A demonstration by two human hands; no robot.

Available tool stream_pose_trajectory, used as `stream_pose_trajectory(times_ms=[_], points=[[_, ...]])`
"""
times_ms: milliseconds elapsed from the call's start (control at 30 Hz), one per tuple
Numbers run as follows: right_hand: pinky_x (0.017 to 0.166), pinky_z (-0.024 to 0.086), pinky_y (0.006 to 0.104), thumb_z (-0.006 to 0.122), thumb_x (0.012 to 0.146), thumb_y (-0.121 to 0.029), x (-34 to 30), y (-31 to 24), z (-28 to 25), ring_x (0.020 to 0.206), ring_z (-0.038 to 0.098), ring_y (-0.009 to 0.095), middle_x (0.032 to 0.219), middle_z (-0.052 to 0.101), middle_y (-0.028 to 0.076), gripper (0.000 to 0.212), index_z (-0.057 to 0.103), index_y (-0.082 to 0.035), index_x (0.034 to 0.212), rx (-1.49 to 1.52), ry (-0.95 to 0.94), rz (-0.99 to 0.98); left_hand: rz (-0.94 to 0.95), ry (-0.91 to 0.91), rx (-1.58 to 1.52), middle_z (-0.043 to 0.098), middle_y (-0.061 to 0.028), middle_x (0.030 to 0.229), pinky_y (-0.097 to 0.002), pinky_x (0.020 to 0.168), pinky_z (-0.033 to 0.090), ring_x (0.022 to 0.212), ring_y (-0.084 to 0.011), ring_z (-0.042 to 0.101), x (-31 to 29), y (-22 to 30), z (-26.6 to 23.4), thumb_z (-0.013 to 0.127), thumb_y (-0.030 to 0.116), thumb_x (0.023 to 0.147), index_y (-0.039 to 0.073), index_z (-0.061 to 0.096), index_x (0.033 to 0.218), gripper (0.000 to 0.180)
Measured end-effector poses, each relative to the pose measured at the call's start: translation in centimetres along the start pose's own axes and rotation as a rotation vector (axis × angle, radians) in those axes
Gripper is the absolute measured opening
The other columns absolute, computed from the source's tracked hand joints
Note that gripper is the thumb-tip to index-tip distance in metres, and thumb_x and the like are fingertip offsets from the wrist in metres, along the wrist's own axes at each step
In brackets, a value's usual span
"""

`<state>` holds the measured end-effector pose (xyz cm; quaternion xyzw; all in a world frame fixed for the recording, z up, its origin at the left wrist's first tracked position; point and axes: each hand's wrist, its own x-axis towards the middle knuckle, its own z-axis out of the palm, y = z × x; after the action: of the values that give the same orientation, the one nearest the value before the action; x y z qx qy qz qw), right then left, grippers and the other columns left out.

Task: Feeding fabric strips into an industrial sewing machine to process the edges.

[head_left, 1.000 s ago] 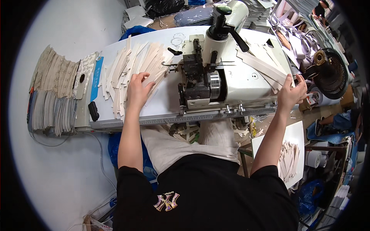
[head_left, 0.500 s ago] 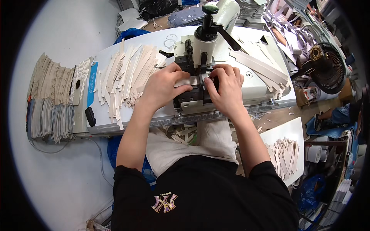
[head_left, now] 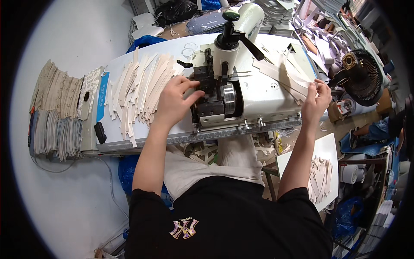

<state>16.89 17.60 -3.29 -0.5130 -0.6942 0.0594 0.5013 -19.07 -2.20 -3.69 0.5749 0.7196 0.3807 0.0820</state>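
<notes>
At the right end of the white worktable, my right hand (head_left: 317,102) pinches the end of a pale strip (head_left: 297,77), which bows up from the strips lying there. My left hand (head_left: 176,102) hovers at the left side of a white machine (head_left: 258,93), thumb and fingers apart, with nothing visible between them. The machine has a black block (head_left: 211,107), a shiny metal roller (head_left: 229,98) and an upright post topped by a green-black knob (head_left: 231,16). A fanned pile of cream strips (head_left: 144,88) lies left of my left hand.
A metal ruler (head_left: 181,137) runs along the table's front edge. Stacked sheets (head_left: 58,134) stand at far left. A black fan (head_left: 364,77) is beyond the right end. Lower right, a white board (head_left: 289,160) carries more strips. Someone's leg (head_left: 366,128) shows at far right.
My right hand has moved from the roller out to the strips on the right and gripped one. My left hand has drawn slightly left, and the roller is now uncovered.
</notes>
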Motion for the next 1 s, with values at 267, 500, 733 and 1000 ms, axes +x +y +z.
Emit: stream_pose_trajectory(times_ms=[267,500,733,1000], points=[[0.113,0.037,0.0452,0.066,0.104,-0.032,-0.2,4.3,-0.7,0.125,0.053,0.03,0.129,0.07,0.009,0.027,0.074,-0.006,0.101,-0.161,0.108,0.136,-0.238,0.165,0.664,0.071,-0.0107,0.119,-0.0445,0.099,0.052,0.111,-0.0328,0.066,-3.3,-12.1,-0.5,0.076,0.031,0.099,0.008,0.079,0.125,0.035],[0.118,0.03,0.0503,0.066,0.105,-0.039,-0.7,3.5,-0.4,0.135,0.046,0.034,0.141,0.063,0.01,0.038,0.07,-0.005,0.12,-0.202,0.103,0.2,-0.335,0.097,0.502,0.068,-0.0117,0.128,-0.0478,0.103,0.05,0.123,-0.034,0.062,-3.7,-12.4,-0.8,0.076,0.032,0.099,0.007,0.075,0.129,0.039],[0.123,0.021,0.0545,0.07,0.103,-0.042,-1.5,0.1,-0.5,0.144,0.039,0.034,0.153,0.056,0.008,0.042,0.066,-0.009,0.128,-0.244,0.173,0.078,-0.257,0.271,0.575,0.069,-0.0162,0.126,-0.0476,0.106,0.05,0.12,-0.0383,0.063,-1.0,-15.9,-0.1,0.072,0.029,0.102,0.004,0.074,0.129,0.037],[0.119,0.029,0.0469,0.073,0.101,-0.027,-5.3,-6.1,1.5,0.14,0.042,0.031,0.153,0.056,0.009,0.029,0.067,-0.009,0.124,-0.112,-0.042,-0.19,-0.338,0.08,0.609,0.071,-0.0169,0.126,-0.0505,0.105,0.051,0.123,-0.0383,0.063,2.7,-17.5,-0.6,0.074,0.03,0.1,0.003,0.072,0.132,0.042]])
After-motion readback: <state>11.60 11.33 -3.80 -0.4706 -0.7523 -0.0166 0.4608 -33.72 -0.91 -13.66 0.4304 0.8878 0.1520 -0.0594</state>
